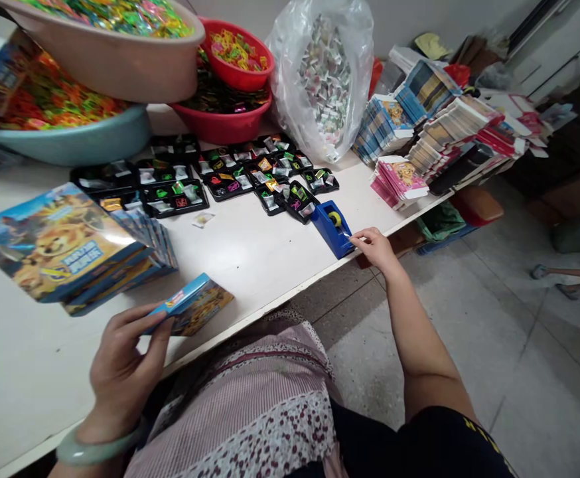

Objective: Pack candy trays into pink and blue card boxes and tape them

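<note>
My left hand (128, 358) is clamped around a small blue box (203, 307), thumb against fingers, holding it tilted by the table's (250, 249) front edge; the marking on its narrow side is too small for me to read. Well apart from it, my right hand (373, 247) reaches to the front of a blue tape dispenser (330, 232), thumb and fingertips close together, though I can't tell whether they grip the tape. The boxes piled at my left (58, 242) show a dog and bold white Chinese-looking characters edged in blue, too blurred for me to make out. Yellow lettering runs along my dark sleeve (444, 438), only partly showing. Black trays (175, 198) of small packets crowd the space behind the dispenser, with one loose packet (203, 219) in front of them. Beyond stand heaped basins (108, 63) and a bulging clear bag (287, 73); at the right, pink cartons (394, 182) and blue cartons (377, 133) are stacked, their print unreadable.
</note>
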Tool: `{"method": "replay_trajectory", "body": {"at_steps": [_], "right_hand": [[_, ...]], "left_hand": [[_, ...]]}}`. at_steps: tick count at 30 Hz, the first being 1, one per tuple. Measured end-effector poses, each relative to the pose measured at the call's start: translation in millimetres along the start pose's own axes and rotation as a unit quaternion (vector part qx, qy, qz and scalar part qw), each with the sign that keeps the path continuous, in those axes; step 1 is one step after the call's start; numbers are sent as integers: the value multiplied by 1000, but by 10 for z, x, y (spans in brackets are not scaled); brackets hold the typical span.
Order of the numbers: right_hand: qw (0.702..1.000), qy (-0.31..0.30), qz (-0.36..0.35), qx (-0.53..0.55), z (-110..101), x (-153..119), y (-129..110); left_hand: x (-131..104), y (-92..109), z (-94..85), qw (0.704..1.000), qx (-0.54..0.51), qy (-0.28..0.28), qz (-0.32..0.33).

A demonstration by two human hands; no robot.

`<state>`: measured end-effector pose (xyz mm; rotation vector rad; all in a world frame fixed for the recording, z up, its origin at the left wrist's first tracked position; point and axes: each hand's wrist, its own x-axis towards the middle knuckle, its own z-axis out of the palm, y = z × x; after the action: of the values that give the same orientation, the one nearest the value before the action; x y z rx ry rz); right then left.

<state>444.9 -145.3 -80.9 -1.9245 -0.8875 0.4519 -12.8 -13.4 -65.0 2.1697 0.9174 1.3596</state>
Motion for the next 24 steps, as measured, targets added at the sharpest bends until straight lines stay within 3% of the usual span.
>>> {"method": "replay_trajectory", "body": {"at_steps": [3,10,15,20,22,24], "right_hand": [[993,17,59,105,75,-97,58],[977,20,100,185,146,-342,153],[997,56,29,49,139,-310,162],[993,70,-28,-92,94,-321,120],[994,52,-31,-91,109,-421,13],[999,-6,-29,-42,221,-586,-190]], "left_hand": [[-24,-5,0,1000,-1,-5,0],[-10,11,-9,1000,13,-3,-1],[-9,-8,-22,1000,12,-12,-5],[-50,-64,-38,999,2,-33,5],[-66,-67,-28,999,5,-46,10],[-79,-30,-5,998,11,-53,25]]}}
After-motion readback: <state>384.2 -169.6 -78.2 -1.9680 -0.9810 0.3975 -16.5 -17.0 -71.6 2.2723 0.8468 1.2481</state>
